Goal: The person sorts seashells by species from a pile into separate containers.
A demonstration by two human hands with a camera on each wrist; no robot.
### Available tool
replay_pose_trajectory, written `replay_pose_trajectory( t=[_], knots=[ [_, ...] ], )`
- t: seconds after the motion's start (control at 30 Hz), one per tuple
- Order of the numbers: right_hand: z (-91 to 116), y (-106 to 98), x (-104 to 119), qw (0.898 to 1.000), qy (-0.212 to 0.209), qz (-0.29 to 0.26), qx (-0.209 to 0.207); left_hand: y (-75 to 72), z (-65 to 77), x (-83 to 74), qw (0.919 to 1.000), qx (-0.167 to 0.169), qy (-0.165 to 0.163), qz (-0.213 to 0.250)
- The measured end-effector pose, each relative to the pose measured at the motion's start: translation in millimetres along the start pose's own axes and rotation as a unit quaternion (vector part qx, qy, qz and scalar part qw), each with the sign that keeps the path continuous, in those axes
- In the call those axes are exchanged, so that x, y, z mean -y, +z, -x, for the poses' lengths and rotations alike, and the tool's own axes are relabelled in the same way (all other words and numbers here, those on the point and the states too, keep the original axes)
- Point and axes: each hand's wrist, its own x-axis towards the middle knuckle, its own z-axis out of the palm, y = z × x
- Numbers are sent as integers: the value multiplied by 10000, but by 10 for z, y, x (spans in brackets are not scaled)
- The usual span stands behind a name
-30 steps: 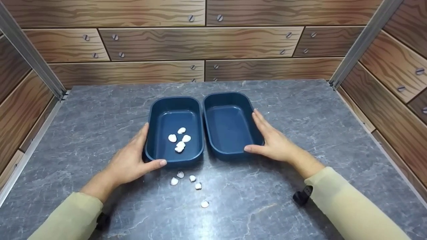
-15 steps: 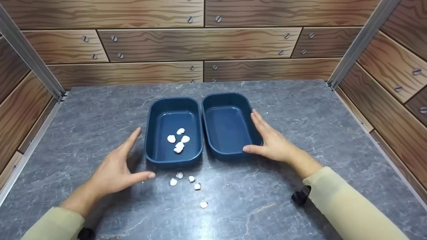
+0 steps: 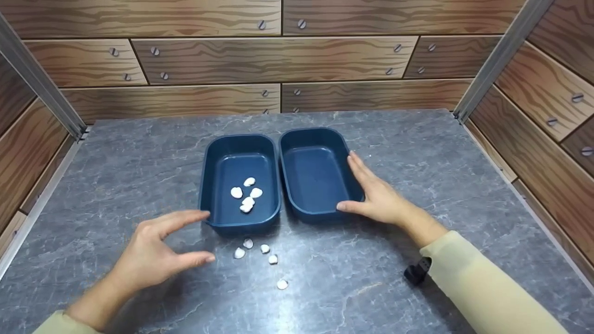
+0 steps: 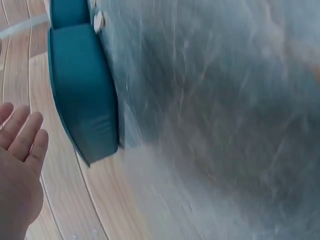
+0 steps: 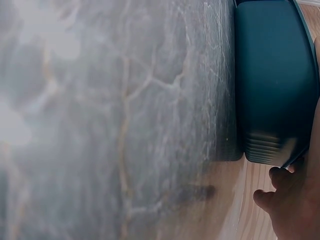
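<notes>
Left grip (image 3: 151,250), empty and spread, hangs beside the left bin (image 3: 246,168) of white pebbles (image 3: 236,192), while the right grip (image 3: 381,197) rests unclenched against the right bin (image 3: 315,174), where light pressure should avoid shoving it.

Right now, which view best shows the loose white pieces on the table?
Head: all five white pieces show unobstructed, lying apart. Left wrist shows just one clearly, near its top edge; right wrist shows none.
</notes>
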Motion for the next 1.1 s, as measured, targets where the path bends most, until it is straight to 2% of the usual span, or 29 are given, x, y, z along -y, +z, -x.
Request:
replay_pose_trajectory(
  t=[0.13, 0.33, 0.43, 0.53, 0.63, 0.77, 1.1],
  knots=[
    [-3, 4, -3, 10000, -23, -37, -34, 106, 35, -29, 9988, 410, 68, 243],
    [-2, 14, -3, 9999, -29, -104, -2, 292, 115, 19, 9902, 1328, -213, 370],
    [-6, 17, -2, 9999, -37, -109, -8, 360, 146, 66, 9849, 1599, -389, 537],
    [-9, 17, 2, 10000, -42, -86, -18, 410, 168, 116, 9833, 1620, -546, 630],
    [-5, 9, 7, 10000, -29, -66, -26, 451, 173, 151, 9849, 1495, -610, 631],
    [4, -5, 14, 10000, -6, -52, -6, 501, 165, 165, 9862, 1423, -704, 471],
    [1, -3, 10, 10000, -17, -45, -6, 579, 162, 182, 9786, 1685, -977, 667]
  ],
)
